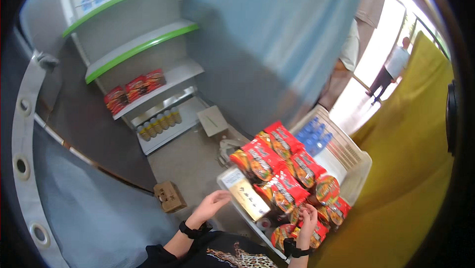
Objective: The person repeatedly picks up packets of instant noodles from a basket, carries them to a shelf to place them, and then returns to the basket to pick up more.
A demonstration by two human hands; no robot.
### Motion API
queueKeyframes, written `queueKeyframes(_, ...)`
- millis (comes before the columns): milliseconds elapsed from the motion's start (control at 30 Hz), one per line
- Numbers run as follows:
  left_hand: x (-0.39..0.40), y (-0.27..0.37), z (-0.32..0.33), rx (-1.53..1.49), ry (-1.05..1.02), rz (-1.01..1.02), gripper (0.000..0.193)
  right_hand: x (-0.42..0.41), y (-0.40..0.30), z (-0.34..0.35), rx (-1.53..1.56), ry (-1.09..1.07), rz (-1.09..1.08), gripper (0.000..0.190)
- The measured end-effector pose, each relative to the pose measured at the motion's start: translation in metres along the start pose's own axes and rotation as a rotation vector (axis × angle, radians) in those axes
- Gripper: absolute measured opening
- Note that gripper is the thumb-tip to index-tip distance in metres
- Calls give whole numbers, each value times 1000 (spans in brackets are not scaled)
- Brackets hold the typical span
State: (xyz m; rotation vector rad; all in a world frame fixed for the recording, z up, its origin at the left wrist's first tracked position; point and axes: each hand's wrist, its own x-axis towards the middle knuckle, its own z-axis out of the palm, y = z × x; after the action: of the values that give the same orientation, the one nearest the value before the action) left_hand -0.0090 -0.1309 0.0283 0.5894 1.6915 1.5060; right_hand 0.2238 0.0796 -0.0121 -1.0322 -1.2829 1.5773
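Observation:
A white plastic crate [362, 156] stands before me, heaped with red instant noodle packs [284, 190] and noodle cups [327, 190]. A gold and white box [250, 199] lies along its near left side, and blue bottles [313, 134] stand at its far end. My left hand [214, 202] hovers just left of the gold box, fingers slightly curled and holding nothing. My right hand [308, 216] is over the noodle packs and cups at the crate's near end, its fingers loosely bent; whether it touches or grips one is unclear.
A shelf unit with green edges [144, 52] stands at upper left, bearing red packs [135, 90] and a row of yellow-labelled containers [159, 123]. Cardboard boxes [170, 196] [212, 120] are on the floor. A yellow curtain [393, 149] hangs at right. Another person [395, 62] is beyond the opening.

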Motion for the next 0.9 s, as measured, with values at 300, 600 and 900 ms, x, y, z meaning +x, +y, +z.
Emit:
queueKeyframes(300,-46,-25,-147,-325,359,-23,30,-34,6,173,91,-491,241,14)
queueKeyframes(600,-71,-8,-292,-247,553,117,26,-58,23,328,84,-593,281,13)
queueKeyframes(900,-87,-19,-349,-354,719,12,27,-55,22,416,-34,-672,274,13)
